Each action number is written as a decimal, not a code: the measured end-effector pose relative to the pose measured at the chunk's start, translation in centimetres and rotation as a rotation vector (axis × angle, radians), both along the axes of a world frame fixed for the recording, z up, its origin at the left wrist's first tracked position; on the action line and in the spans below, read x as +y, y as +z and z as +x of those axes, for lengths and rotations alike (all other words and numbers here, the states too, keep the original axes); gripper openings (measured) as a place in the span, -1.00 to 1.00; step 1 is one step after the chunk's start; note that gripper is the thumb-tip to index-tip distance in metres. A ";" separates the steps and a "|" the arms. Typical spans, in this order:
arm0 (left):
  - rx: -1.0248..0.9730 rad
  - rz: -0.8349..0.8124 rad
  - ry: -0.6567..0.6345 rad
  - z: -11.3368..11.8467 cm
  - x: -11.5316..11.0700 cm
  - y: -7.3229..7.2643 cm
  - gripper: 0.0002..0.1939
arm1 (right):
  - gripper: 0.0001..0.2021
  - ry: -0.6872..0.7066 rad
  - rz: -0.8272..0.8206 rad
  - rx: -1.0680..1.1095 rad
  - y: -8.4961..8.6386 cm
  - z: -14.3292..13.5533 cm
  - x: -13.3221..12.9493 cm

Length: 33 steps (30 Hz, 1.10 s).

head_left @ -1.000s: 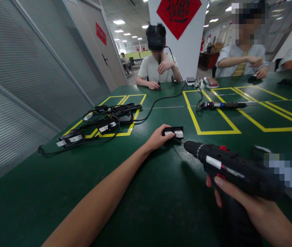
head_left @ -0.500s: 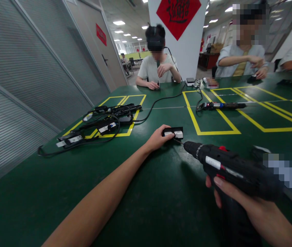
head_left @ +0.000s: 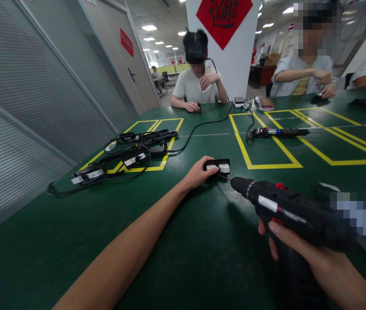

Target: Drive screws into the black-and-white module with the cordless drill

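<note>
On the green table, my left hand point(head_left: 198, 173) is closed around the left end of a small black box-like part point(head_left: 226, 162) with white labels on its near side. My right hand point(head_left: 312, 254) grips the handle of a black cordless drill point(head_left: 276, 202) with red buttons. Its thin bit point(head_left: 224, 177) points left and reaches the near lower side of the black part. Whether the tip sits in a screw is too small to tell.
Black labelled devices with cables point(head_left: 134, 153) lie on the left inside yellow tape. A corded electric screwdriver point(head_left: 279, 132) lies beyond the drill. A pixelated object point(head_left: 360, 219) is at the right edge. Across the table sit a person with a headset point(head_left: 197, 82) and other people.
My hands, the black part and the drill stay almost still. Across the table, the person with the headset has raised a hand slightly, along with the tool in it.
</note>
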<state>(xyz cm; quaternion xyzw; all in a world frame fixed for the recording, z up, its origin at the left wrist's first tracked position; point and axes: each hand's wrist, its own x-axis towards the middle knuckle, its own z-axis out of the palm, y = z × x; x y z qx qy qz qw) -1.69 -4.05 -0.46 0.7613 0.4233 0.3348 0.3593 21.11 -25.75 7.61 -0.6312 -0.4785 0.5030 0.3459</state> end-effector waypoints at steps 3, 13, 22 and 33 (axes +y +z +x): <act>0.007 0.005 0.006 0.0 0.0 0.0 -0.52 | -0.66 0.006 0.003 -0.008 0.0 0.0 0.0; 0.014 0.000 0.012 0.1 -0.2 0.3 -0.52 | -0.62 0.032 0.024 -0.067 -0.4 0.1 0.0; 0.006 0.007 0.013 0.0 0.0 -0.1 -0.53 | -0.62 0.033 0.029 -0.063 -1.2 0.6 0.0; 0.018 -0.008 0.006 0.0 -0.1 0.2 -0.52 | -0.64 0.009 0.077 -0.102 -1.3 0.5 0.2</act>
